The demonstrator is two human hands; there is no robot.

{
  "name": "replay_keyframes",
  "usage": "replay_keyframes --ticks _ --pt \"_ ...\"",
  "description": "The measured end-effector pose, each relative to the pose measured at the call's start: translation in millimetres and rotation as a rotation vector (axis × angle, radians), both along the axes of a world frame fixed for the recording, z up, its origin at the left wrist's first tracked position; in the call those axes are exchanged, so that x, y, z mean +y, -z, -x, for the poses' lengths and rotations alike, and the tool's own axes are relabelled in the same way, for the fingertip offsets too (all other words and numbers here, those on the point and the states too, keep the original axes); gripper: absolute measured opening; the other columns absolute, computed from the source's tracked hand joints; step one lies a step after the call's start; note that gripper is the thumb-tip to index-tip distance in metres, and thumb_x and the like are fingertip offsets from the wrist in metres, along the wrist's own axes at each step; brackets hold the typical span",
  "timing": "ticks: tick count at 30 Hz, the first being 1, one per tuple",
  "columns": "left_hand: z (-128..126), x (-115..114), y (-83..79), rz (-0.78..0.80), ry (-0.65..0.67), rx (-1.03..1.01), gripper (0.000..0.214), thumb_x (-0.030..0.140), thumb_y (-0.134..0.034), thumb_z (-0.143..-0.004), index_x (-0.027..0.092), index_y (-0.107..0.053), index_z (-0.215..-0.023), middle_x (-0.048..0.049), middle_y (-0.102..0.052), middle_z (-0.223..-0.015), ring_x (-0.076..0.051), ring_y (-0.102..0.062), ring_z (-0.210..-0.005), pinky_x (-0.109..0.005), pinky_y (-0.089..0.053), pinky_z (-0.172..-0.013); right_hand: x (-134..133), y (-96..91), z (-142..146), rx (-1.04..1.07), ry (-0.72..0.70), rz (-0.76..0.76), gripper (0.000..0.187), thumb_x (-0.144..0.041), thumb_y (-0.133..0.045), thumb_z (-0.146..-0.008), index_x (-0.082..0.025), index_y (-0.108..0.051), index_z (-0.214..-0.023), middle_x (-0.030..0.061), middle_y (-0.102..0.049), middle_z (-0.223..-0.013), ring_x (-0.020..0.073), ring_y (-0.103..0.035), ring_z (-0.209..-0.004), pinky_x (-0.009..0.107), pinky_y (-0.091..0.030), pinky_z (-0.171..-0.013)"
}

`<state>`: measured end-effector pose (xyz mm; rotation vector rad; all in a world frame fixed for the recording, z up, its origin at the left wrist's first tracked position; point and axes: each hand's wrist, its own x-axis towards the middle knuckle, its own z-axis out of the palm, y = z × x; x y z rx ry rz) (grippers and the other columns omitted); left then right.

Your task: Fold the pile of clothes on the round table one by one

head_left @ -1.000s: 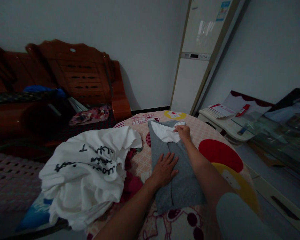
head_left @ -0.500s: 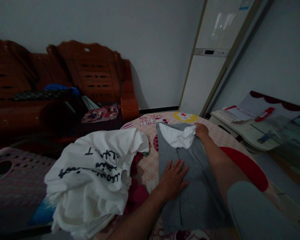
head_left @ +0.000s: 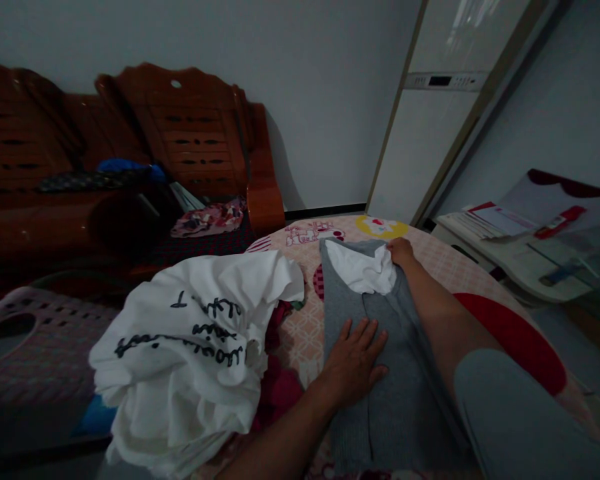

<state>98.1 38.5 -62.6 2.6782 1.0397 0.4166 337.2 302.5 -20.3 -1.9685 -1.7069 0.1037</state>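
A grey cardigan (head_left: 347,313) with a white inner collar (head_left: 360,267) lies flat on the round table, its neck end pointing away from me. My left hand (head_left: 355,363) rests palm down on its front, fingers spread. At the far right of the neckline, my right hand (head_left: 401,252) pinches the edge of the cardigan between closed fingers. Left of the cardigan sits a heaped white shirt (head_left: 190,347) with black lettering. Dark red cloth (head_left: 280,393) shows from beneath that heap.
The table's patterned cover (head_left: 300,333) is pink with a large red patch. A pink woven basket (head_left: 55,347) stands at the left. Behind are carved wooden seats (head_left: 190,140) with clothes. A tall white cabinet unit (head_left: 420,147) and a side table with papers (head_left: 500,220) stand right.
The view has shifted slightly, so the room sits a little differently in frame. My right hand has moved slightly at the collar, where the white cloth is more bunched. My left hand stays flat.
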Motion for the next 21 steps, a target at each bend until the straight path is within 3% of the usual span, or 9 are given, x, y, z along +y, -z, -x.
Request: replay_keyframes --ticks 4,8,12,14,17,21 --pt "0 1 0.0 -0.005 0.007 0.001 0.064 0.054 -0.033 -0.097 0.026 -0.024 -0.153 -0.0084 -0.024 -0.161 -0.027 -0.019 -0.149 -0.054 -0.015 -0.120 -23 -15.6 -4 -0.030 -0.025 0.035 0.029 -0.010 -0.054 -0.074 -0.015 -0.077 -0.090 0.0095 -0.076 -0.095 0.0230 -0.066 -0.100 0.029 -0.047 -0.088" --pt "-1 3 0.9 -0.029 0.004 0.017 0.063 0.053 -0.035 -0.098 0.024 -0.027 -0.153 -0.0100 -0.025 -0.161 -0.029 -0.021 -0.148 -0.055 -0.018 -0.119 -82 -31.8 -1 -0.081 -0.006 -0.015 0.031 -0.017 -0.049 -0.083 -0.013 -0.075 -0.099 0.0094 -0.075 -0.099 0.0214 -0.067 -0.095 0.029 -0.048 -0.086" --pt "-3 4 1.1 -0.060 -0.002 0.042 0.062 0.052 -0.035 -0.098 0.023 -0.029 -0.152 -0.0107 -0.028 -0.159 -0.029 -0.023 -0.147 -0.056 -0.019 -0.118 -152 -21.9 27 -0.263 -0.157 0.166 0.023 -0.031 -0.058 -0.087 -0.016 -0.074 -0.093 0.0105 -0.075 -0.095 0.0223 -0.068 -0.092 0.028 -0.048 -0.082" --pt "-4 5 0.9 -0.070 0.000 0.055 0.062 0.052 -0.036 -0.097 0.023 -0.029 -0.152 -0.0111 -0.029 -0.159 -0.030 -0.024 -0.147 -0.056 -0.020 -0.118 -173 -13.1 42 -0.389 -0.136 0.260 0.026 -0.034 -0.061 -0.087 -0.014 -0.071 -0.099 0.0156 -0.073 -0.100 0.0248 -0.068 -0.096 0.030 -0.048 -0.083" --pt "-4 6 0.2 -0.082 0.002 0.066 0.062 0.051 -0.037 -0.098 0.022 -0.031 -0.151 -0.0112 -0.031 -0.158 -0.029 -0.025 -0.147 -0.055 -0.020 -0.118 -181 -8.4 52 -0.439 -0.039 0.329 0.026 -0.029 -0.056 -0.089 -0.012 -0.070 -0.103 0.0185 -0.072 -0.103 0.0254 -0.067 -0.097 0.030 -0.047 -0.082" --pt "-3 7 -1.1 -0.087 0.022 0.080 0.059 0.051 -0.034 -0.098 0.024 -0.031 -0.151 -0.0099 -0.031 -0.158 -0.029 -0.025 -0.147 -0.057 -0.021 -0.117 -172 -17.9 47 -0.328 0.075 0.259 0.035 -0.016 -0.038 -0.093 -0.012 -0.071 -0.104 0.0138 -0.074 -0.102 0.0203 -0.067 -0.094 0.024 -0.046 -0.077"
